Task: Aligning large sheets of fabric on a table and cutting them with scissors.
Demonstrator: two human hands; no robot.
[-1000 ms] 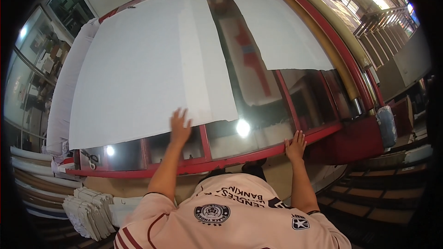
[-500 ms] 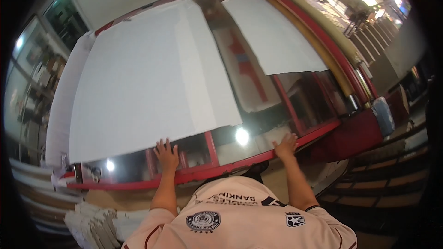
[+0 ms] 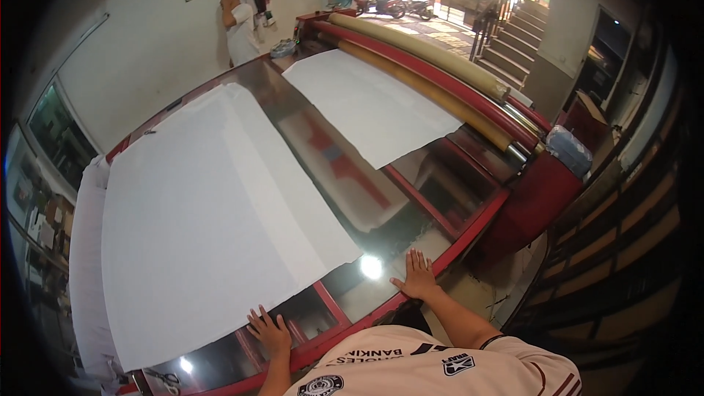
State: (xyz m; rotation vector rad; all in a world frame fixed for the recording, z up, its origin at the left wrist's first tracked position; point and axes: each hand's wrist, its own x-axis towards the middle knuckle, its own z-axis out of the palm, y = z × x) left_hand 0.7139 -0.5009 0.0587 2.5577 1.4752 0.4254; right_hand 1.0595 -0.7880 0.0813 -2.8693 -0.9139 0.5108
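Head view: white sheet ends beside left grip; bench lies under right grip; both have fingers apart.

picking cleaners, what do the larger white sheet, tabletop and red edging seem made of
Larger white sheet: matte fabric or paper; soft creases fit either. Tabletop: glossy, probably glass or clear plastic, given light reflections and red bars visible beneath. Red edging: perhaps painted metal or wood; the solid colour hides which.
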